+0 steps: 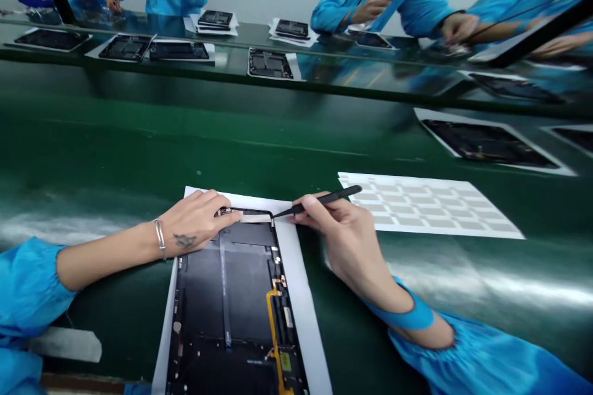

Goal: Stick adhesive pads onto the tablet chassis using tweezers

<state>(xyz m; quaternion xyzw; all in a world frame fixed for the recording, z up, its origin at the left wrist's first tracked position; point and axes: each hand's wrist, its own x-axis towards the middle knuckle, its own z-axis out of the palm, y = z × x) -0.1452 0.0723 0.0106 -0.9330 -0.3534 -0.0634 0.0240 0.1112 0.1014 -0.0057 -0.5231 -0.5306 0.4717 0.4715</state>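
Observation:
A dark tablet housing [245, 290] with a yellow flex cable [273, 327] along its right side lies on a white sheet [306, 308] in front of me. My left hand [197, 219] rests over its top left corner, fingers curled and the thumb at the left end of a narrow white strip [256, 218]. The strip lies along the top edge of the housing. My right hand [343, 228], to the right, is closed around black tweezers [324, 199]. Their tip meets the strip's right end at the top right corner; whether it grips the strip I cannot tell.
A white sheet of grey rectangular stickers [417, 203] lies to the right. Further right is another tablet housing [486, 142] on paper. A glass shelf [227, 71] with several housings crosses the back, where co-workers in blue sleeves work. A pale strip [69, 344] is at lower left.

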